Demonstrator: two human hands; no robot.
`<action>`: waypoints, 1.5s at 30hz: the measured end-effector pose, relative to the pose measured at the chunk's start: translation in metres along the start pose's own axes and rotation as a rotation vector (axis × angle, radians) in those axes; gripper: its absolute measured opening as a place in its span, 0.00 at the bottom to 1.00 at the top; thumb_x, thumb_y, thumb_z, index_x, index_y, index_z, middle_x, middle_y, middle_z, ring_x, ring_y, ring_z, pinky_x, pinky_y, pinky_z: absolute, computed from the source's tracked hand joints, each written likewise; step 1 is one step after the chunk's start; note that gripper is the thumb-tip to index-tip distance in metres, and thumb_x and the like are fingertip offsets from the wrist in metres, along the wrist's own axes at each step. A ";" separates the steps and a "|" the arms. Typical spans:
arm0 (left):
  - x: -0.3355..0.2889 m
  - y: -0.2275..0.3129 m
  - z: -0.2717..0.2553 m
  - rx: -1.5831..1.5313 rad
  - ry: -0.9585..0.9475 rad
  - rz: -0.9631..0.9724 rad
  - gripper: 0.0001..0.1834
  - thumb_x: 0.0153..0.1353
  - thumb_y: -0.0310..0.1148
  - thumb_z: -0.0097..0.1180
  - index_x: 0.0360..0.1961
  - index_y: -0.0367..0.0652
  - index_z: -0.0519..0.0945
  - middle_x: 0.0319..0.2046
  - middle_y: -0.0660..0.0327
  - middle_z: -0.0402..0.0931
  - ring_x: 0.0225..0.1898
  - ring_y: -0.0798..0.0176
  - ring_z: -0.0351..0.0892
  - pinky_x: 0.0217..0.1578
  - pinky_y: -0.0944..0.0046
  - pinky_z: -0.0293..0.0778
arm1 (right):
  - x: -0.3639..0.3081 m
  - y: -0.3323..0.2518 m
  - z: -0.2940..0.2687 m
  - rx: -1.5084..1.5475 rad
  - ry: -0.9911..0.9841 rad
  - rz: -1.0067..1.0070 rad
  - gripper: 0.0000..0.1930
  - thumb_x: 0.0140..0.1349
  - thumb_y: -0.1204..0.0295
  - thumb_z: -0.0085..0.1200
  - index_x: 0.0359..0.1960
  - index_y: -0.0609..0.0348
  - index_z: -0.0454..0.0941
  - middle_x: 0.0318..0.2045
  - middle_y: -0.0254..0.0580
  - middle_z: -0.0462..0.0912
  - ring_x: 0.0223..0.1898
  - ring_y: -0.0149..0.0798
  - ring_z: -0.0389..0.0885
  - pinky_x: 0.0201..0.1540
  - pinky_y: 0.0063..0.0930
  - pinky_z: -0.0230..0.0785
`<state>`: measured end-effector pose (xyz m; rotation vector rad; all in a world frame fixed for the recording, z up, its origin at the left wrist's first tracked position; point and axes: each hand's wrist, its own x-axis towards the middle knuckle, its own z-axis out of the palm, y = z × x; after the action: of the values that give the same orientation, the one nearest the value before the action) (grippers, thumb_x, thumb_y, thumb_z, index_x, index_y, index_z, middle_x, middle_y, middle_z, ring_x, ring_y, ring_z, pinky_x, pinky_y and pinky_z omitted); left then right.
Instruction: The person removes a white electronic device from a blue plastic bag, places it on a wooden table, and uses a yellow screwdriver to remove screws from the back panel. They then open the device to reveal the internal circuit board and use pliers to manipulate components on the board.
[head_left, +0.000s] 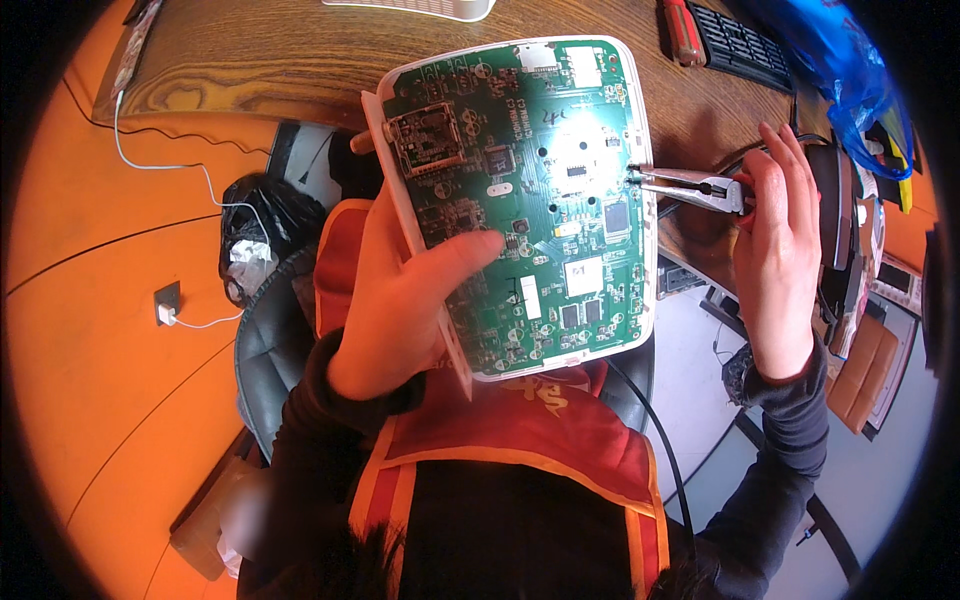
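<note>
A green circuit board sits in a white plastic casing, held up and tilted in front of me. My left hand grips the casing's left edge, its thumb pressed on the board and its other fingers behind. My right hand is closed round the handles of pliers, mostly hidden by the fingers. The plier jaws reach the board's right edge, slightly apart at the tips; whether they pinch a part I cannot tell. A bright light glares on the board beside the jaws.
Behind the casing lies a wooden table. On it are a red-handled tool, a black slotted panel and a blue plastic bag. A black bag stands by the orange wall at left. A black cable hangs beside me.
</note>
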<state>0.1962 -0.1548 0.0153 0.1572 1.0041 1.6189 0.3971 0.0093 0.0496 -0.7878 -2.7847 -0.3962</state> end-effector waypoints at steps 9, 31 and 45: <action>-0.001 -0.003 0.001 0.069 -0.007 0.059 0.25 0.50 0.17 0.52 0.52 0.35 0.65 0.42 0.57 0.74 0.42 0.66 0.75 0.43 0.68 0.71 | 0.000 -0.007 0.003 -0.052 0.001 0.020 0.19 0.47 0.83 0.50 0.43 0.59 0.70 0.48 0.51 0.71 0.53 0.54 0.68 0.50 0.38 0.68; 0.000 0.000 0.000 0.006 -0.006 0.067 0.22 0.51 0.19 0.52 0.49 0.31 0.67 0.40 0.55 0.75 0.39 0.64 0.77 0.40 0.67 0.74 | 0.003 -0.009 -0.011 0.278 -0.114 0.101 0.22 0.40 0.90 0.46 0.41 0.63 0.69 0.37 0.49 0.70 0.40 0.52 0.68 0.44 0.37 0.64; -0.002 -0.002 0.000 0.045 -0.016 0.068 0.23 0.51 0.18 0.51 0.51 0.33 0.67 0.41 0.57 0.75 0.40 0.66 0.76 0.41 0.68 0.72 | 0.007 -0.009 -0.002 -0.105 -0.005 -0.046 0.20 0.44 0.81 0.53 0.43 0.59 0.70 0.39 0.44 0.71 0.44 0.48 0.69 0.44 0.37 0.65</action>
<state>0.1985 -0.1567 0.0145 0.2367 1.0328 1.6546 0.3872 0.0046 0.0517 -0.7493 -2.8100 -0.5531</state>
